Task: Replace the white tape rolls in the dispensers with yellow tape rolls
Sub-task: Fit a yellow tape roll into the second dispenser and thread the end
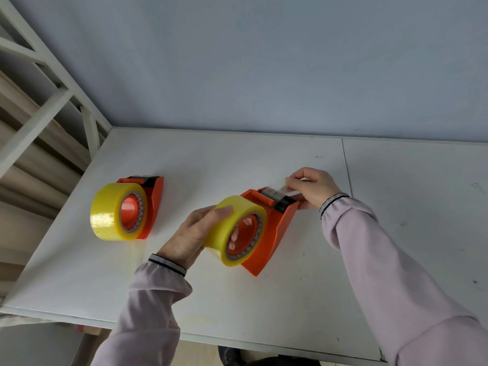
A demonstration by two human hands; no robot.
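Left hand [194,235] gripping yellow roll [233,229], right hand [313,187] pinching tape end [287,190]

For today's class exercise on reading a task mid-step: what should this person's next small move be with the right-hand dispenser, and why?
Probably press the tape end down at the cutter. The right hand pinches a clear strip over the right dispenser blade, while the left hand steadies its yellow roll, already seated.

Two loaded dispensers on the table [264,307]: one [151,204] left, the other [274,233] right, well apart.
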